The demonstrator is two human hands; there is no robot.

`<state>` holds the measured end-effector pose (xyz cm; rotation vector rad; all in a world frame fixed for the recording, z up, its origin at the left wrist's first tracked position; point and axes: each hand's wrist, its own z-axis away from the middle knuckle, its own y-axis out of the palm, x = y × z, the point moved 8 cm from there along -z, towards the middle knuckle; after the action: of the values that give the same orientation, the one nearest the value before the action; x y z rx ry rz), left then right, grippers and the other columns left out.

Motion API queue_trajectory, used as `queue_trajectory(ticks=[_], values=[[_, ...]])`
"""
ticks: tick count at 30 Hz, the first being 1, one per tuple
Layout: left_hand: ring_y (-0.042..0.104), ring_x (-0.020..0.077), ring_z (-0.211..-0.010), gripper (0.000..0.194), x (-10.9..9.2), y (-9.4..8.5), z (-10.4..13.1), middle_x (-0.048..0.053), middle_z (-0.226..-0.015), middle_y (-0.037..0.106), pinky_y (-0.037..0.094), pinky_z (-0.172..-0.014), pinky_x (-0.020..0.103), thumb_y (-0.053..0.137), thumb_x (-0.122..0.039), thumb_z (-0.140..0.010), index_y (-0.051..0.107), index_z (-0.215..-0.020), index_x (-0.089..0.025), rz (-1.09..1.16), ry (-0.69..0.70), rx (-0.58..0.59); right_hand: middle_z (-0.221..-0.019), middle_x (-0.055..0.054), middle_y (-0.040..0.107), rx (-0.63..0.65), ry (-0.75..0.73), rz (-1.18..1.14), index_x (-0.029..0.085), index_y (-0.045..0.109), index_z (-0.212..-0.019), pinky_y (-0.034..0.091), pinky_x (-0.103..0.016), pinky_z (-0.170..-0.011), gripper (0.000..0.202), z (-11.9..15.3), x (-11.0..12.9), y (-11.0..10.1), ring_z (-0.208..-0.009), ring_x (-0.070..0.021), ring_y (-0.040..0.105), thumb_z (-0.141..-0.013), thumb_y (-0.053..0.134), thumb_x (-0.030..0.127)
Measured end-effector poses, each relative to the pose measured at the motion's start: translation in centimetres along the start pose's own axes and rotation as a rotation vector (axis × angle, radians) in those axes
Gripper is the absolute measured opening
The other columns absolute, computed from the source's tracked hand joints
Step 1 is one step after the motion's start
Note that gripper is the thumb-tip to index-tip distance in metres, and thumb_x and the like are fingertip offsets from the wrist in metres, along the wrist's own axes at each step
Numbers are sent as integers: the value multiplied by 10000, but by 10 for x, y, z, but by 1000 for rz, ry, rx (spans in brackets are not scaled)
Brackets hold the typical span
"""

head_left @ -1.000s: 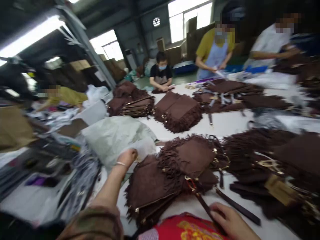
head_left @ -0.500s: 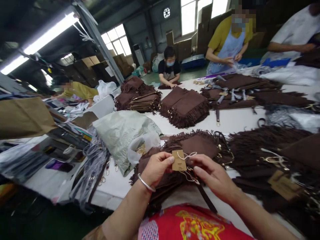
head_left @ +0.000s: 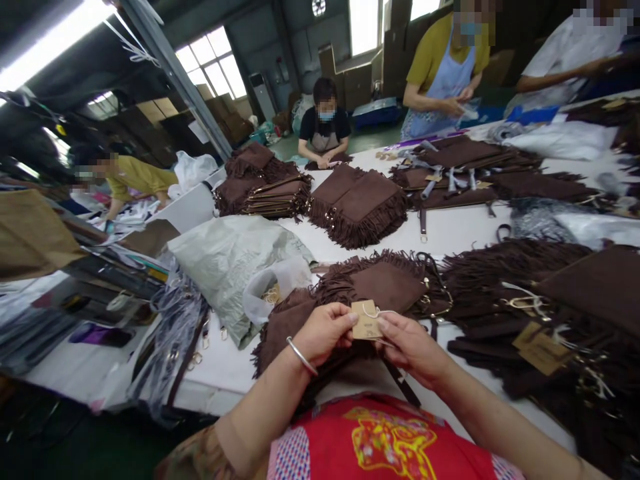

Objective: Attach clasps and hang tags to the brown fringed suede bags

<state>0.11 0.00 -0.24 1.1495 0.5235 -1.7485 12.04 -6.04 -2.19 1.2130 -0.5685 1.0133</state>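
Observation:
A small tan cardboard hang tag (head_left: 365,323) with a white string is held up in front of me. My left hand (head_left: 327,333) pinches its left edge between thumb and fingers, a silver bangle on the wrist. At its right edge my right hand (head_left: 411,343) is closed, thumb and fingertips on the tag and its string. Just behind and beneath lies a brown fringed bag (head_left: 390,288) with gold hardware. A dark strap (head_left: 403,383) hangs down below my right hand. My fingers hide part of the tag's string.
To the right, brown fringed bags (head_left: 595,287) carry another tag (head_left: 543,347). A grey-green plastic bag (head_left: 225,260) and a clear bag of gold rings (head_left: 273,293) lie left. Stacked bags (head_left: 357,203) stand farther back. Co-workers (head_left: 327,123) work across the table.
My right hand has come in from beside the tag and now grips its right edge and string. The left hand keeps its pinch. The whole view has shifted slightly.

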Motion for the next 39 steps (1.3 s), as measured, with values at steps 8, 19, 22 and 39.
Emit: queue_trajectory(ticks=[8, 19, 22, 39], values=[[461, 55, -417, 395, 4, -15, 0, -44, -518, 546, 373, -427, 162, 776, -447, -648, 521, -747, -162, 14, -27, -16, -605, 36, 546, 23, 75, -70, 167, 647, -1000, 157, -152, -351, 417, -12, -4, 0, -386, -12, 288, -788, 693, 522], [492, 92, -480, 259, -5, -43, 15, -26, -550, 570, 366, -503, 204, 665, -385, -748, 532, -718, -165, -261, 54, -20, -1121, -80, 694, -308, -127, -187, 210, 731, -878, 521, -331, -849, 260, -7, 22, -20, -1052, -229, 618, -758, 741, 439], [513, 115, -519, 218, -33, -107, 22, -17, -563, 573, 388, -540, 227, 606, -363, -797, 543, -714, -172, -476, 164, -223, -1276, -99, 636, -321, -196, -34, 223, 740, -810, 431, -426, -1030, 246, 5, 34, -41, -1258, -295, 509, -763, 721, 464], [626, 189, -926, 195, -68, -73, 38, 87, -982, 673, 504, -827, 303, 536, -252, -909, 654, -1048, -183, -975, 766, -359, -737, -19, 556, -7, -132, -11, 150, 618, -713, 234, -200, -427, 358, 21, 12, -22, -496, -52, 341, -864, 613, 475]])
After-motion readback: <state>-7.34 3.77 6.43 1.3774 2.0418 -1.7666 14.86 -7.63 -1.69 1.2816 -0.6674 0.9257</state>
